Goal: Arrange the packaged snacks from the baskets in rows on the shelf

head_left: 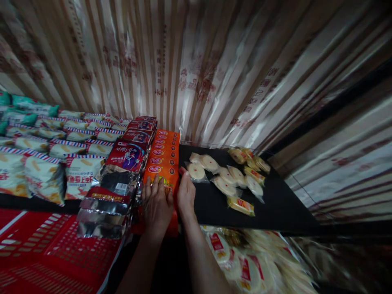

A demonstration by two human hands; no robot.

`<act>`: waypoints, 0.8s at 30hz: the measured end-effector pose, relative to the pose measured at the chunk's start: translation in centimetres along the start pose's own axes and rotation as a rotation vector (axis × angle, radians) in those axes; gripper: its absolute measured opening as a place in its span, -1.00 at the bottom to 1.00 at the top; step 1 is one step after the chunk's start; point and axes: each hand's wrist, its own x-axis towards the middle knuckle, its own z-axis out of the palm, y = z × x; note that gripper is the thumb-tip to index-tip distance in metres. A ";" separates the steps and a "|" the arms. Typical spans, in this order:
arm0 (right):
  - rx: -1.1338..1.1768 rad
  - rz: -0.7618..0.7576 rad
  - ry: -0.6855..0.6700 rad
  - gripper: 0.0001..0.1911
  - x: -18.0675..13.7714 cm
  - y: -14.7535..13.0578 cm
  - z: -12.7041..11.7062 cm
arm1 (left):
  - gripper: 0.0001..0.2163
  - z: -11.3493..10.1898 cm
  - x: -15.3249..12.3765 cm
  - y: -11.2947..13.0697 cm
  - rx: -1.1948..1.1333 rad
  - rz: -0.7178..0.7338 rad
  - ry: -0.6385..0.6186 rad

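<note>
A row of orange snack packets (163, 157) stands on a black shelf (275, 208). My left hand (157, 204) lies flat on the front orange packet, fingers stretched out and together. My right hand (185, 194) rests edge-on against the right side of that same row, fingers straight and pressed against it. Just right of my right hand lie round white cakes in clear wrappers (225, 177). Red and silver foil packets (121, 175) are stacked immediately left of my left hand.
White packets with striped tops (65, 157) and green packets (27, 110) fill the shelf's left. Small yellow-wrapped snacks (249, 161) lie at the back right. A red perforated crate (49, 253) sits low left. More wrapped cakes (245, 261) lie on a lower shelf. Striped foil covers the wall behind.
</note>
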 end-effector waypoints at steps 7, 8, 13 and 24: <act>-0.113 -0.028 0.000 -0.35 -0.4 -0.9 -0.6 | -0.59 0.4 0.0 -0.2 -0.009 0.015 0.045; -0.105 -0.003 -0.019 -0.35 -0.4 -0.9 -0.6 | -0.59 0.4 0.0 -0.2 -0.011 0.015 0.050; -0.097 0.019 -0.049 -0.33 -0.3 -0.8 -0.5 | -0.60 0.6 0.0 -0.3 -0.018 0.021 0.057; -0.127 -0.054 -0.033 -0.32 -0.2 -0.7 -0.6 | -0.67 0.5 0.0 -0.3 -0.067 0.039 0.156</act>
